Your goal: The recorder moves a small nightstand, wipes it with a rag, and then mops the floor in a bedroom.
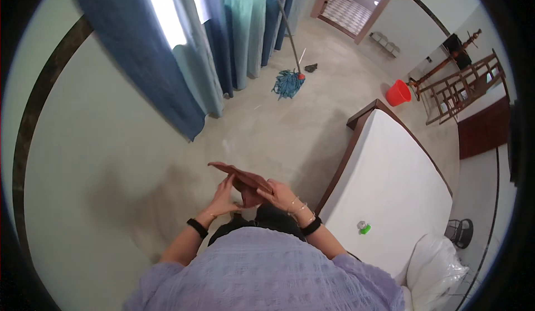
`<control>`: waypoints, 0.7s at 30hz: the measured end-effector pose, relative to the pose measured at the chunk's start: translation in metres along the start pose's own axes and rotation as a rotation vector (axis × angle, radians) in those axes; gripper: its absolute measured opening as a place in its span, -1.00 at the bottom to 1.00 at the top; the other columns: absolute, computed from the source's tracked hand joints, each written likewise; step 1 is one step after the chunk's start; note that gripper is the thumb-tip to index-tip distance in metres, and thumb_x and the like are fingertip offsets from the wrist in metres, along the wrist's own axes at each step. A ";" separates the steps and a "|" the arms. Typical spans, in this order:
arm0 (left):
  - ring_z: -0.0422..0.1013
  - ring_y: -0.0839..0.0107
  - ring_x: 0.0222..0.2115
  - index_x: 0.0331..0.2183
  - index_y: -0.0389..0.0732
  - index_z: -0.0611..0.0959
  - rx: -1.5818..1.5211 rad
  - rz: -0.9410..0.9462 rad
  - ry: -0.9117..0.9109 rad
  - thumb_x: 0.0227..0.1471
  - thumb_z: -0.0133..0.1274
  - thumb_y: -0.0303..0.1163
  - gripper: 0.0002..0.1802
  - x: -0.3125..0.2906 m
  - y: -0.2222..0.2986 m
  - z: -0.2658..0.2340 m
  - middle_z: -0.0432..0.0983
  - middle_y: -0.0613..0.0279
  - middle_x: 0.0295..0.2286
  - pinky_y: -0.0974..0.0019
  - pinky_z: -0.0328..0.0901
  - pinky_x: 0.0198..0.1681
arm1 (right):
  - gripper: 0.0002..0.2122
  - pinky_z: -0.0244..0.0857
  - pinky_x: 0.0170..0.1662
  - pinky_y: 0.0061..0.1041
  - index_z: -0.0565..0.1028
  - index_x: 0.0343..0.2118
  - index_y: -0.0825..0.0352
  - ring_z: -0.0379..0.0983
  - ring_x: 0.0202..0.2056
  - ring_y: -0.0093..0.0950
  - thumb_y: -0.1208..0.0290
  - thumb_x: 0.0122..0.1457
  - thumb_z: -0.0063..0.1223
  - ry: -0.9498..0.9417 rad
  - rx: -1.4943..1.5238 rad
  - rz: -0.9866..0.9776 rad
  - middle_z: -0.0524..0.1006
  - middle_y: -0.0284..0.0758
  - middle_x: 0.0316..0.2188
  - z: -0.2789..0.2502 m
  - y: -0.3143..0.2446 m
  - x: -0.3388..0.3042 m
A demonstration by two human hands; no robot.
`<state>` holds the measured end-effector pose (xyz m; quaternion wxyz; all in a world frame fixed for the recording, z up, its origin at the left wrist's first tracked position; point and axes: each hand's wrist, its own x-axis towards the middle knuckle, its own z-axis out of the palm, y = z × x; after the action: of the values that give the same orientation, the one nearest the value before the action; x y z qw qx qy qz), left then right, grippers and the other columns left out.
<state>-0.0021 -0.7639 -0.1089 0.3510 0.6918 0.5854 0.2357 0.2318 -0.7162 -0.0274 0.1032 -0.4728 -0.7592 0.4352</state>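
Observation:
Between my two hands hangs a reddish-brown cloth (247, 181), partly folded, with one corner sticking out to the far left. My left hand (224, 200) grips its lower left side, thumb low and fingers behind the fabric. On the right, my right hand (281, 195) is closed on the cloth's right edge. The cloth is held in front of my body, above the floor. Folds hide some of my fingertips.
A bed with a white mattress (384, 171) stands to the right, bearing a small green-and-clear item (364, 228) and a plastic-wrapped white bundle (437, 263). Farther off are a blue mop (288, 84), a red bucket (398, 93) and a wooden rack (465, 88). Blue curtains (150, 60) hang left.

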 end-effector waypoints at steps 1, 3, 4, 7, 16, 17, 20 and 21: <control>0.28 0.07 -0.04 0.12 -0.16 0.22 -0.027 0.177 0.049 -0.35 0.29 -0.30 -0.05 0.029 0.005 0.009 0.19 -0.05 0.04 0.19 0.18 0.05 | -0.61 0.29 -0.14 -0.29 0.40 -0.06 0.28 0.38 -0.21 -0.08 0.09 0.19 -0.10 -0.003 0.075 -0.092 0.44 -0.05 -0.22 -0.014 -0.007 0.001; 0.28 0.10 -0.04 0.10 -0.15 0.26 -0.045 0.365 0.103 -0.34 0.26 -0.36 -0.10 0.080 -0.007 0.041 0.24 -0.03 0.01 0.20 0.17 0.05 | -0.59 0.28 -0.11 -0.35 0.33 -0.01 0.36 0.39 -0.19 -0.12 0.17 0.18 -0.05 -0.007 0.106 -0.098 0.44 -0.04 -0.23 -0.041 -0.007 0.004; 0.30 0.13 -0.05 0.08 -0.14 0.31 -0.416 0.206 -0.215 -0.33 0.22 -0.40 -0.17 0.102 -0.026 0.069 0.29 -0.01 -0.03 0.21 0.19 0.01 | -0.60 0.28 -0.10 -0.37 0.33 -0.02 0.40 0.40 -0.18 -0.16 0.21 0.18 -0.03 0.095 0.230 -0.146 0.44 -0.04 -0.23 -0.054 -0.004 0.008; 0.39 0.23 -0.18 -0.01 -0.13 0.43 -0.268 0.397 -0.475 -0.31 0.12 -0.48 -0.32 0.173 0.054 0.059 0.47 0.08 -0.23 0.23 0.28 -0.16 | -0.65 0.21 -0.03 -0.49 0.31 -0.07 0.45 0.37 -0.13 -0.41 0.38 0.14 0.04 0.248 0.428 -0.101 0.44 -0.21 -0.20 -0.097 0.049 0.015; 0.46 0.21 -0.22 -0.13 -0.17 0.52 -0.289 0.098 -0.433 -0.19 0.21 -0.09 -0.43 0.343 0.176 0.046 0.53 0.07 -0.26 0.25 0.32 -0.16 | -0.39 0.14 0.09 -0.44 0.16 0.10 0.40 0.26 0.02 -0.43 0.31 0.04 0.18 0.501 0.618 -0.142 0.31 -0.21 0.01 -0.247 0.132 0.082; 0.46 0.21 -0.22 -0.13 -0.17 0.52 -0.288 0.092 -0.420 -0.19 0.21 -0.09 -0.43 0.358 0.184 0.042 0.53 0.07 -0.26 0.25 0.32 -0.16 | -0.41 0.16 0.08 -0.45 0.17 0.10 0.39 0.28 0.01 -0.43 0.33 0.05 0.16 0.460 0.707 -0.128 0.34 -0.23 -0.01 -0.258 0.140 0.093; 0.45 0.15 -0.22 -0.11 -0.25 0.49 0.283 0.113 -1.073 -0.24 0.21 0.08 -0.27 0.410 0.225 0.009 0.51 0.05 -0.20 0.22 0.32 -0.16 | -0.57 0.22 0.02 -0.47 0.29 0.02 0.41 0.35 -0.08 -0.46 0.44 0.08 0.09 0.451 0.869 -0.039 0.44 -0.29 -0.12 -0.284 0.143 0.133; 0.45 0.15 -0.22 -0.11 -0.25 0.49 0.283 0.111 -1.061 -0.24 0.21 0.08 -0.27 0.431 0.215 -0.001 0.51 0.05 -0.20 0.22 0.32 -0.16 | -0.62 0.23 0.00 -0.48 0.33 -0.01 0.42 0.37 -0.10 -0.47 0.48 0.09 0.06 0.492 1.001 -0.049 0.46 -0.31 -0.16 -0.293 0.147 0.148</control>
<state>0.2239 -0.3585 0.0191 0.4885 0.7859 0.3168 -0.2082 0.4120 -0.4059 -0.0005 0.4993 -0.4359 -0.4243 0.6170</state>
